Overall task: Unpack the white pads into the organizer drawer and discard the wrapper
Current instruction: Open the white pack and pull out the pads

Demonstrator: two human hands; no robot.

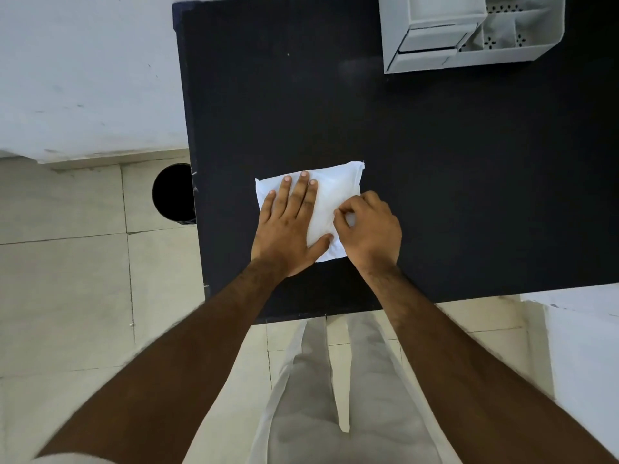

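A white wrapped pack of pads (338, 185) lies flat on the black table (435, 179), near its front edge. My left hand (289, 226) rests flat on the pack's left half with fingers spread, pressing it down. My right hand (370, 226) is curled at the pack's right front edge, thumb and fingers pinching the wrapper there. The white organizer (469, 58) stands at the table's far right corner, with a drawer front on its left side and open compartments on its right. The pads themselves are hidden inside the wrapper.
A round black bin (172, 192) stands on the tiled floor just left of the table. A white wall runs along the left. A white surface (582, 329) sits at the right, beside the table's front edge. My legs are below the table's near edge.
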